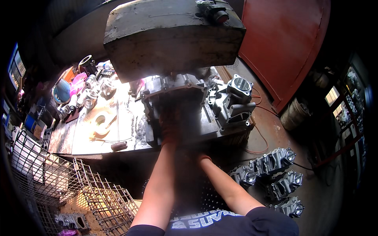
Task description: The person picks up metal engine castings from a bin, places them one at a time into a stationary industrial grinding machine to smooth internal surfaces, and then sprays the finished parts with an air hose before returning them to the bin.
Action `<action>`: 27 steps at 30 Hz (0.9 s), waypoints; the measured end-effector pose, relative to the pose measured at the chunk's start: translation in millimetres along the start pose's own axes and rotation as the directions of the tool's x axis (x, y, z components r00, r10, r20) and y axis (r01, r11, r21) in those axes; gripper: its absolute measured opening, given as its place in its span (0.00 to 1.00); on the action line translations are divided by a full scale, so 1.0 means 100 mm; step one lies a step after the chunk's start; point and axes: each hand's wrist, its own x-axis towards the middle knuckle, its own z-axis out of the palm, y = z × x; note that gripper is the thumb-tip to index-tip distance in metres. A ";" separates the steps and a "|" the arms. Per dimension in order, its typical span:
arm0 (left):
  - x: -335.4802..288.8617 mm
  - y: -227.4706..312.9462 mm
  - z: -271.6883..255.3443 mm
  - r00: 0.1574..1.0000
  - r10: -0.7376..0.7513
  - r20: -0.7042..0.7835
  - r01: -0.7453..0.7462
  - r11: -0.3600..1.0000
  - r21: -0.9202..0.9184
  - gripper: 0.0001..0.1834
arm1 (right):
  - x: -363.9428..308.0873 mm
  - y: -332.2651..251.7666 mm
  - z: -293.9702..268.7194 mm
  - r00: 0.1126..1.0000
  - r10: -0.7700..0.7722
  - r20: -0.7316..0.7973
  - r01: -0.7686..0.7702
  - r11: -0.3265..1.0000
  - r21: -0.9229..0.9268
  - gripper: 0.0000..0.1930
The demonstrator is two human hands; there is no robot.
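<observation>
A grey metal casting [173,89], shaped like an open housing, stands on the bench under a heavy box-shaped machine head [173,53]. My left hand [171,125] reaches into the dark hollow of this casting; deep shadow hides its fingers. Lower and nearer to me, my right hand [201,157] is at the front edge of the bench, mostly lost in the dark. Whether it touches anything does not show. Reddish cuffs or glove edges are visible at both wrists. Beside the casting on the right sits a second metal casting [233,103] with a round flanged opening on top.
Metal parts and a ring-shaped piece [103,122] lie on the bench's sunlit left side, near a dark cylindrical handle [119,146]. A wire basket [106,196] is at lower left. Several castings [272,161] sit on the floor at right, near an orange cable [264,144] and drum [295,114].
</observation>
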 end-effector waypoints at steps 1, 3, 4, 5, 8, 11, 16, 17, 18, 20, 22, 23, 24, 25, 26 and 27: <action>-0.01 0.01 0.01 1.000 -0.002 0.005 0.002 1.000 -0.010 0.39 | 0.00 0.00 0.01 1.000 0.001 0.000 -0.001 1.000 -0.002 0.17; -0.01 0.02 0.02 1.000 -0.001 0.010 0.001 1.000 -0.006 0.39 | -0.02 0.02 0.01 1.000 0.003 -0.002 -0.003 1.000 0.001 0.17; -0.01 0.04 0.02 1.000 -0.002 0.017 0.002 1.000 -0.004 0.39 | -0.02 0.03 0.01 1.000 0.003 -0.004 -0.003 1.000 -0.002 0.17; -0.01 0.04 0.02 1.000 -0.004 0.025 0.004 1.000 -0.002 0.40 | -0.03 0.04 0.01 1.000 0.005 -0.004 -0.005 1.000 -0.005 0.17; -0.05 0.08 0.07 0.999 -0.017 0.051 0.018 1.000 -0.014 0.40 | -0.03 0.05 0.02 1.000 -0.001 -0.003 0.001 1.000 -0.007 0.17; -0.05 0.09 0.09 0.998 -0.019 0.053 0.022 0.998 -0.067 0.40 | -0.04 0.07 0.03 1.000 -0.004 -0.004 0.003 1.000 -0.013 0.17; -0.09 0.11 0.12 0.998 -0.034 0.057 0.040 0.995 -0.095 0.39 | -0.05 0.07 0.04 1.000 -0.015 0.000 0.015 1.000 -0.020 0.18; -0.09 0.12 0.12 0.999 -0.027 0.043 0.030 0.997 -0.066 0.38 | -0.05 0.08 0.04 1.000 -0.017 -0.001 0.017 1.000 -0.023 0.18; -0.07 0.08 0.09 1.000 -0.009 0.019 0.009 1.000 -0.029 0.38 | -0.05 0.09 0.03 1.000 -0.014 0.000 0.014 1.000 -0.028 0.18; -0.06 0.10 0.09 1.000 -0.002 0.011 0.003 0.999 -0.036 0.38 | -0.06 0.10 0.03 1.000 -0.014 -0.003 0.014 0.999 -0.031 0.18; -0.09 0.11 0.17 0.999 -0.023 0.038 0.026 0.996 -0.086 0.38 | -0.05 0.06 0.03 1.000 -0.028 0.001 0.028 0.999 -0.031 0.18; -0.10 0.11 0.20 0.998 -0.030 0.049 0.034 0.995 -0.098 0.38 | -0.05 0.04 0.03 0.999 -0.036 0.002 0.036 0.999 -0.030 0.18; -0.11 0.11 0.20 0.998 -0.024 0.051 0.029 0.996 -0.089 0.38 | -0.05 0.04 0.04 0.999 -0.034 0.001 0.034 0.999 -0.034 0.18; -0.11 0.12 0.19 0.998 -0.025 0.050 0.029 0.996 -0.089 0.39 | -0.05 0.05 0.04 0.999 -0.039 0.005 0.039 0.998 -0.039 0.18; -0.11 0.11 0.18 0.998 -0.025 0.050 0.029 0.996 -0.089 0.39 | -0.05 0.05 0.04 0.999 -0.040 0.002 0.040 0.998 -0.040 0.18; -0.08 0.10 0.12 0.999 -0.029 0.045 0.034 0.994 -0.102 0.40 | -0.06 0.06 0.05 0.999 -0.042 0.004 0.042 0.998 -0.044 0.18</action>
